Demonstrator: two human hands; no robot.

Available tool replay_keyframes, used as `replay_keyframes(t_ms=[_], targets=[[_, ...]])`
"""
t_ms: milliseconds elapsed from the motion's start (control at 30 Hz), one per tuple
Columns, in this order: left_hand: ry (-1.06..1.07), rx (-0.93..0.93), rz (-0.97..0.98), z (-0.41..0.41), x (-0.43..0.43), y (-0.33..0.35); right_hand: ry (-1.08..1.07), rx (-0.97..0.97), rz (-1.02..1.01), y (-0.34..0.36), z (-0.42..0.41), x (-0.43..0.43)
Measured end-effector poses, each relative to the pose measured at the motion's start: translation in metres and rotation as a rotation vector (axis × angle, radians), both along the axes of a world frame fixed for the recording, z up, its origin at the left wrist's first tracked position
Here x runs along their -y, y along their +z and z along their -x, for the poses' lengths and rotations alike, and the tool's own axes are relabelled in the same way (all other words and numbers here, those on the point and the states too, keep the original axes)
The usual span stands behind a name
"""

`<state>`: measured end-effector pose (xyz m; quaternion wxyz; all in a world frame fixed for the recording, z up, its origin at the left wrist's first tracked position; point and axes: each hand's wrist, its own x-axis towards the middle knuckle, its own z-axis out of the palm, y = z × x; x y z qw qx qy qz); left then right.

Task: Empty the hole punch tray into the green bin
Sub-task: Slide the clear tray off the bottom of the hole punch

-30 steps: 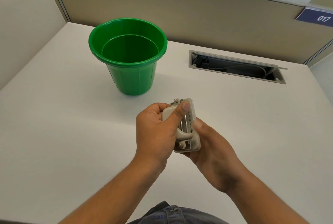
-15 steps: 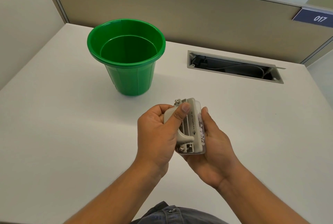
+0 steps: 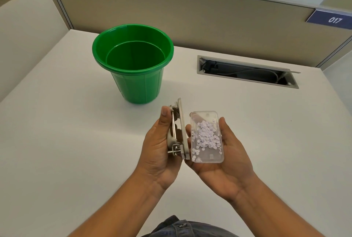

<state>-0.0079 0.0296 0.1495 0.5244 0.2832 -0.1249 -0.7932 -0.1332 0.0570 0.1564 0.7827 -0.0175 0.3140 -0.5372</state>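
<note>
Right-hand-cradled tray, lengthwise toward bin

White desk; grey rectangular cable slot near far edge; blue "017" plate on beige partition.

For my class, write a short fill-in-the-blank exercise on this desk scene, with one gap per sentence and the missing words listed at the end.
1. The clear tray of paper dots lies in the ____ hand.
2. The left hand holds the metal hole ____.
3. The bin standing on the desk is coloured ____.
4. The blue sign on the partition reads ____.

Missing words: right; punch; green; 017
</note>
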Motion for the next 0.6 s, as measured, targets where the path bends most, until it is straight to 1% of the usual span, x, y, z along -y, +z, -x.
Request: replay_keyframes(t_ms=[67,133,267,333,500,600], targets=[[-0.015,-0.040,-0.029,-0.001,0.001,-0.003,-0.008,0.015,-0.003,0.000,0.000,0.000],[-0.046,-0.086,-0.007,-0.003,0.001,-0.005,-0.004,0.028,0.001,0.000,0.000,0.001],[-0.114,-0.245,-0.022,-0.006,0.000,-0.010,-0.004,0.050,0.006,0.000,0.000,0.000],[-0.130,-0.296,-0.033,-0.006,0.000,-0.014,-0.009,0.053,-0.004,-0.002,0.000,0.000],[-0.156,-0.315,0.000,-0.008,0.003,-0.022,-0.006,0.037,-0.014,-0.006,-0.001,0.004],[-0.131,-0.261,-0.026,-0.010,0.007,-0.028,-0.001,0.042,-0.023,-0.006,-0.002,0.008]])
